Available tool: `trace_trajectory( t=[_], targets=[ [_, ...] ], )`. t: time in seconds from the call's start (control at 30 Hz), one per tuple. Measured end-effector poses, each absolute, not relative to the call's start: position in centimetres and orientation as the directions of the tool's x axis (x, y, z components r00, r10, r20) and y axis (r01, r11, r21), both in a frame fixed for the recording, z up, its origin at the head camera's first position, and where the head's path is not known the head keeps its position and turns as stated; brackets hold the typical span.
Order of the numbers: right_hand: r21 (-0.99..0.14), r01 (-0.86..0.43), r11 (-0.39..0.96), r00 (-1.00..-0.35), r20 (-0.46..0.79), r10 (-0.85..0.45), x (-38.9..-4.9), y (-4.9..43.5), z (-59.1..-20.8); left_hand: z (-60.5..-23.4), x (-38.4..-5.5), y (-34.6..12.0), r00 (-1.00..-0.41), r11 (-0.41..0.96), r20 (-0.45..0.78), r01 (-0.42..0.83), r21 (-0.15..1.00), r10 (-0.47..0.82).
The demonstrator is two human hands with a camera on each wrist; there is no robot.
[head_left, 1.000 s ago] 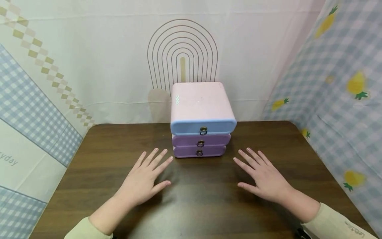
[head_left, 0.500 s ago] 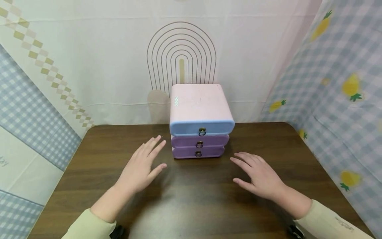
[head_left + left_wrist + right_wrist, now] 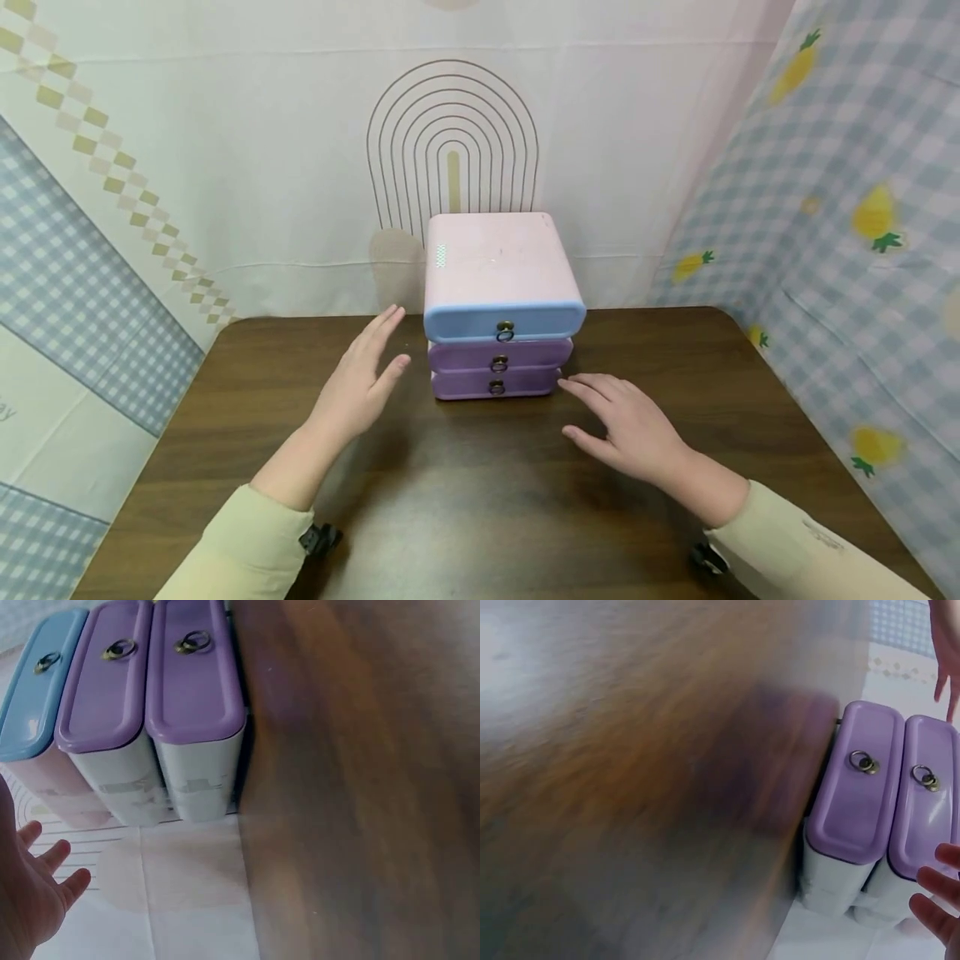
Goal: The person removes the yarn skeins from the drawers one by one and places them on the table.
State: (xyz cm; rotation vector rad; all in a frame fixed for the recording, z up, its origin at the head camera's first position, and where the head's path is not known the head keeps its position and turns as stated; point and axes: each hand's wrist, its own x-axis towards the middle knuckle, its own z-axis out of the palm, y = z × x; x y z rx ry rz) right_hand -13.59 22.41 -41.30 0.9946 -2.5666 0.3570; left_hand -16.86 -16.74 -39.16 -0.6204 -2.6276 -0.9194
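Note:
A small drawer cabinet (image 3: 498, 258) stands at the back middle of the table, with a pink top, one blue drawer front (image 3: 465, 323) above two purple drawer fronts (image 3: 461, 357). Each front carries a brass ring pull (image 3: 506, 332), and all three drawers look closed. My left hand (image 3: 352, 383) hovers left of the cabinet, fingers extended and thumb apart, holding nothing. Near the cabinet's lower right corner is my right hand (image 3: 630, 425), fingers slightly bent and holding nothing; whether its fingertips touch the cabinet I cannot tell. In the left wrist view the cabinet's pale side (image 3: 199, 776) shows strips of tape.
The dark wooden table (image 3: 480, 500) has rounded back corners. Behind it hangs a white cloth (image 3: 285, 167) with an arch print; a checked cloth with pineapples (image 3: 873, 333) hangs on the right. Dark wrist devices (image 3: 321, 540) sit under both sleeves.
My left hand has moved forward and turned, its fingers drawing together beside the cabinet. My right hand has come left towards the cabinet, fingers closer together. The cabinet stays in place.

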Motion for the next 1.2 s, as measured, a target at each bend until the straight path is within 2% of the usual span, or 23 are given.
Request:
trace_trajectory(
  t=[0.33,0.6,0.77,0.97,1.2],
  targets=[
    [-0.225,-0.624,0.748,-0.751,0.438,-0.494,-14.5,19.5,-40.1,-38.2,-19.8,-16.0,-0.885,0.672,0.399,0.448,0.590,0.240],
    [-0.332,-0.596,0.731,-0.779,0.460,-0.426,-15.5,17.0,-39.5,-37.5,-21.9,-15.1,-0.890,0.580,0.401,0.448,0.680,0.216],
    [-0.439,-0.579,0.687,-0.802,0.458,-0.383,-16.0,15.8,-39.1,-37.0,-22.9,-14.5,-0.883,0.565,0.415,0.461,0.684,0.218],
    [-0.578,-0.530,0.621,-0.847,0.404,-0.346,-16.3,15.0,-39.1,-36.6,-23.6,-14.0,-0.909,0.569,0.344,0.416,0.709,0.237],
    [-0.802,-0.422,0.422,-0.900,0.317,-0.298,-16.5,13.8,-39.2,-36.3,-23.8,-14.1,-0.914,0.578,0.316,0.406,0.707,0.255]
  ],
)
